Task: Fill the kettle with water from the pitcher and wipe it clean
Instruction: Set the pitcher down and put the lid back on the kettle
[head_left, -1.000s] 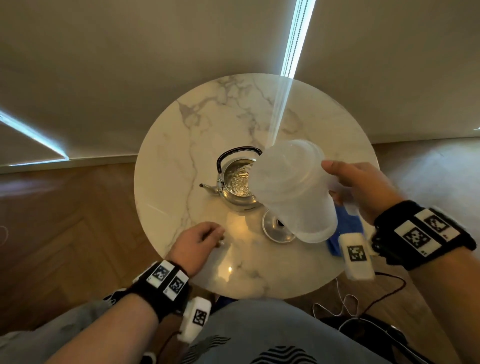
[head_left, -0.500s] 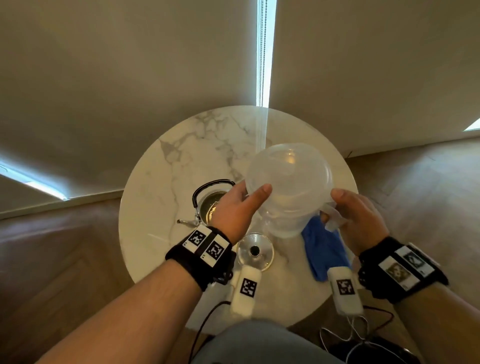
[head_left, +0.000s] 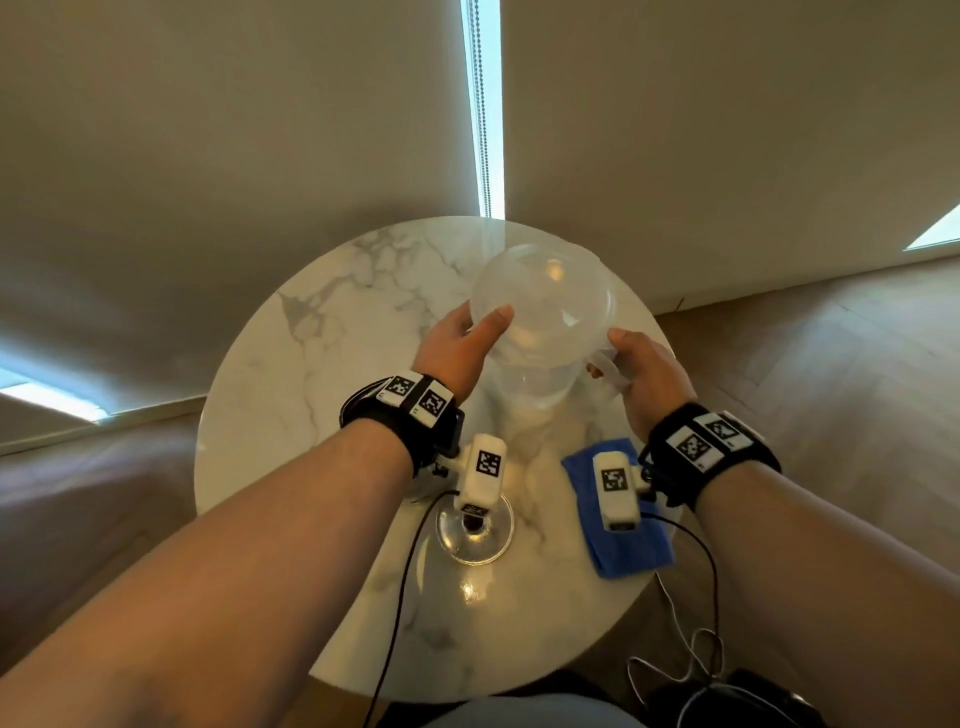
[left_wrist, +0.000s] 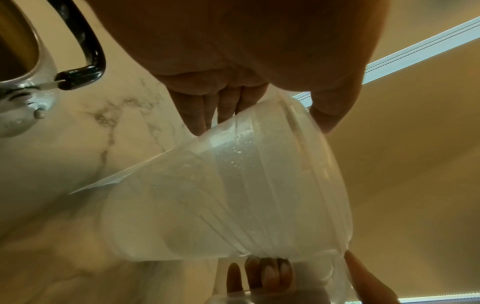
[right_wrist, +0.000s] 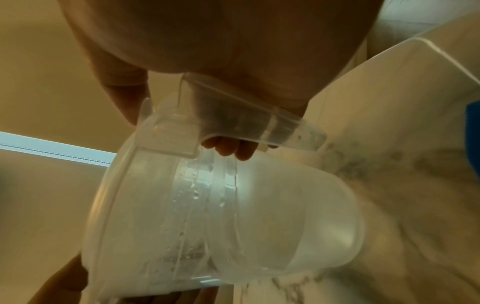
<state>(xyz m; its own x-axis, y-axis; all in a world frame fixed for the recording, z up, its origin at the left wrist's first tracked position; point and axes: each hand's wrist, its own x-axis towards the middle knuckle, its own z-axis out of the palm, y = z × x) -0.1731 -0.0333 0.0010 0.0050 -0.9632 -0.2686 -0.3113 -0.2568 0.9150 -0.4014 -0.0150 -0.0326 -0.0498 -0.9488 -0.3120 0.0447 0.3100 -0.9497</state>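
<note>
both hands hold the pitcher (head_left: 540, 322) upright above the bench (head_left: 291, 395): right hand (head_left: 649, 371) grips its handle, left hand (head_left: 457, 348) cups its side (kettle (left_wrist: 23, 67) sits nearer the left wrist).

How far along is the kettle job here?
Pouring looks done: both hands, left hand and right hand, hold the wet pitcher upright. The kettle stands open, lid on the table. Wiping is left: blue cloth lies untouched.
</note>
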